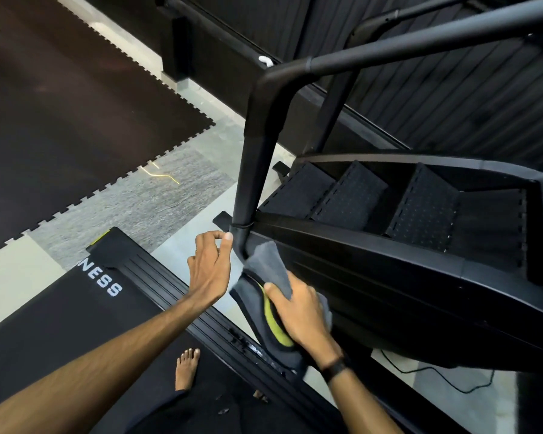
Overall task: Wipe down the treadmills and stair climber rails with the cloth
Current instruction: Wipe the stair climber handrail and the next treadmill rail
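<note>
My right hand [301, 314] lies on the grey cloth [271, 267], fingers bent over its folds and pressing it against the black side panel of the stair climber [389, 277], just below where the rail post meets the frame. The cloth bunches under my palm, one corner riding up toward the post and another fold hanging down past my wrist; a yellow-green strip [271, 317] of the machine's trim shows beside my thumb. My left hand [209, 264] reaches to the base of the stair climber rail [253, 170], thumb and forefinger curled so their tips touch the post near its lower collar, the other fingers tucked loosely behind, holding nothing. The rail rises from there, bends, and runs off to the upper right. I stand barefoot on the treadmill [76, 308], my foot [187, 368] on its dark belt, white letters printed near the deck's end.
</note>
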